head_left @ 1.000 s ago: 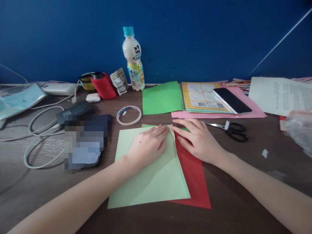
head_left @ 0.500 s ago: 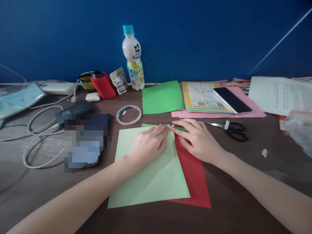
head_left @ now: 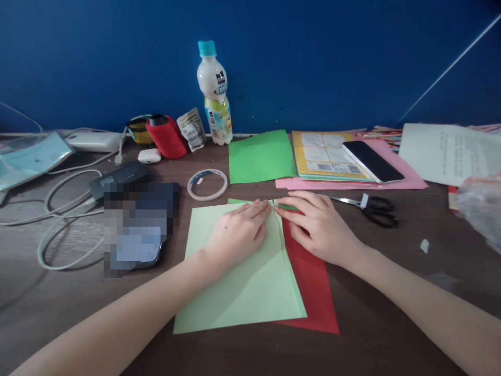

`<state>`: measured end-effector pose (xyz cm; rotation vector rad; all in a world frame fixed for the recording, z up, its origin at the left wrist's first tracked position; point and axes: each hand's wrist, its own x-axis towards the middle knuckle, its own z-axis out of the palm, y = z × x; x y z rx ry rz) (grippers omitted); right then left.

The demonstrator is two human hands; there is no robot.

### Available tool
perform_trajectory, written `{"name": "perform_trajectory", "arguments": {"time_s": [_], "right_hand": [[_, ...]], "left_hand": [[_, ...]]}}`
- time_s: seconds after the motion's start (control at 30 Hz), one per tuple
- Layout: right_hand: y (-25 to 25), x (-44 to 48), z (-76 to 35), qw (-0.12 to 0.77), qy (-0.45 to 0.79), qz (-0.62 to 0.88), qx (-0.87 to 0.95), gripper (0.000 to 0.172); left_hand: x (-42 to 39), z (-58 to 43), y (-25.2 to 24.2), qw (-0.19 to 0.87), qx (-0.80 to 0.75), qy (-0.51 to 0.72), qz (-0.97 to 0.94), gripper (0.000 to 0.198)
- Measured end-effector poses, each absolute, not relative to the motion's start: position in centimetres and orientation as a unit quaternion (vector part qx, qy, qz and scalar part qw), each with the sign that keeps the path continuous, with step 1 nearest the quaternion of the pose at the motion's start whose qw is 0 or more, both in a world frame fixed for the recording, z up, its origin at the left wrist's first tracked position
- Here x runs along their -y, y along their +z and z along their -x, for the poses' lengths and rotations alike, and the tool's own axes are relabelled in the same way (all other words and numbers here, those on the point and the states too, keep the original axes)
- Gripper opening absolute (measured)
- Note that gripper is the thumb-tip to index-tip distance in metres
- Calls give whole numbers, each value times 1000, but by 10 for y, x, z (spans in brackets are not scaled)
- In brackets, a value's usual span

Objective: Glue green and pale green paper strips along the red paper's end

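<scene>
Left hand (head_left: 237,233) flat atop mint paper (head_left: 245,295), fingers together, right hand (head_left: 323,227) beside, fingers apart

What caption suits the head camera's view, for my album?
Left hand on pale green paper, right hand at its far right corner, red paper partly beneath, black-handled scissors nearby.

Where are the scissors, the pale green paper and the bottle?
Scissors (head_left: 354,202): head view, metal blade.
Pale green paper (head_left: 246,279): head view, middle of the sheet.
Bottle (head_left: 215,95): head view, body at mid-height.
</scene>
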<state>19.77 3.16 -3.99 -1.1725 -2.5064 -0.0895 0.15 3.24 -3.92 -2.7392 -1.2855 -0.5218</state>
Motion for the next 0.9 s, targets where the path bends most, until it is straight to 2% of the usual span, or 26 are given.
{"name": "perform_trajectory", "arguments": {"time_s": [0.13, 0.33, 0.9], "right_hand": [[-39, -31, -197, 183, -32, 422, 887, 32], [-39, -33, -197, 149, -29, 429, 891, 41], [-40, -31, -197, 124, -78, 435, 888, 37]], "left_hand": [[-33, -2, -40, 39, 416, -174, 892, 37], [-32, -3, -39, 43, 415, -175, 892, 37], [-33, -2, -39, 42, 410, -188, 892, 37]]}}
